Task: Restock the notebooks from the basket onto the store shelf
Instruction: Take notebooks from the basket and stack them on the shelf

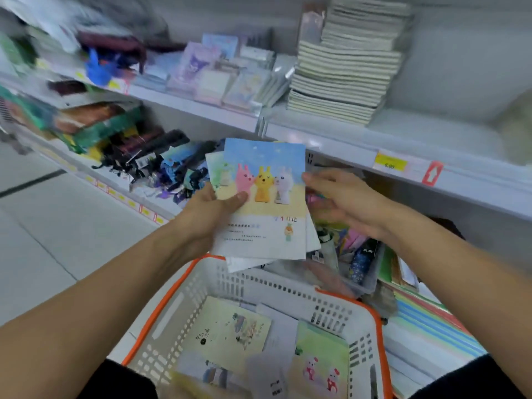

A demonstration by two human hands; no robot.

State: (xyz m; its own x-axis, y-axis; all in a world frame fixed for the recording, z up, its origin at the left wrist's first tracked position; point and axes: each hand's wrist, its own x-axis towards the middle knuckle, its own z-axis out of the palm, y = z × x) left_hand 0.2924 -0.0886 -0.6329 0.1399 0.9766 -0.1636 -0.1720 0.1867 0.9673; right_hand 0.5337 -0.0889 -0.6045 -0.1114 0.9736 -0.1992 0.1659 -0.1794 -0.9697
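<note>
We are partway through. Our left hand [213, 208] grips a small fan of notebooks [263, 203] by their left edge, thumb across the top cover, held above the basket [184, 286] and in front of the shelf [331, 151]. Our right hand [342, 197] is released, fingers straight, fingertips touching the top cover's right edge. A tall stack of notebooks [342, 79] already sits on the shelf; we judge several more remain in the basket.
</note>
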